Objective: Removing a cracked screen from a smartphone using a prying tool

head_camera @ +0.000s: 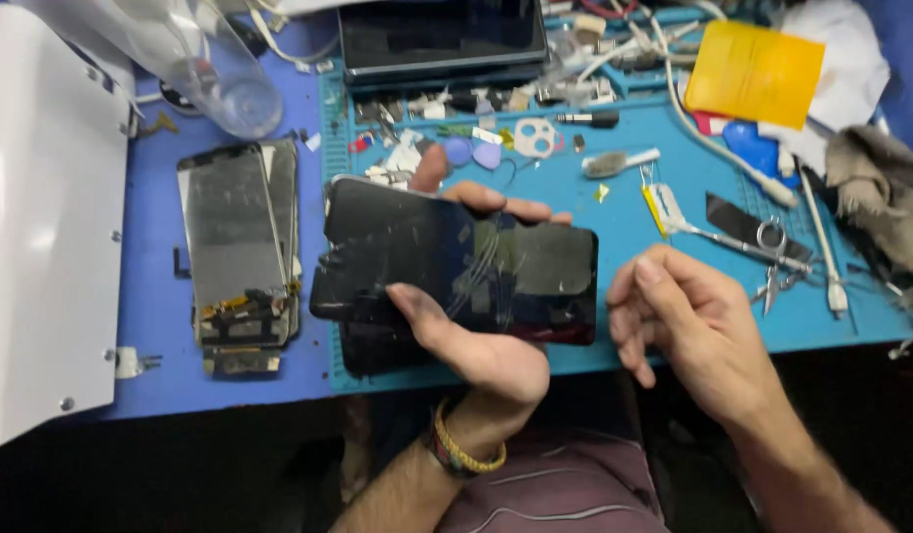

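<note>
My left hand [481,345] grips a black smartphone [456,262] with a cracked screen, thumb across the glass, fingers wrapped behind its far edge. The phone lies flat and lengthwise above a blue work mat [624,212]. Under its near edge a second dark phone body [373,350] shows. My right hand [688,321] hovers just right of the phone, fingers loosely curled, holding nothing that I can see.
Stacked bare phone screens [237,252] lie left of the mat, beside a white machine lid [47,217]. Tweezers [733,242], a small brush [619,161], blue picks [471,153], a yellow card [755,71], white cables and a grey cloth [886,192] crowd the back and right.
</note>
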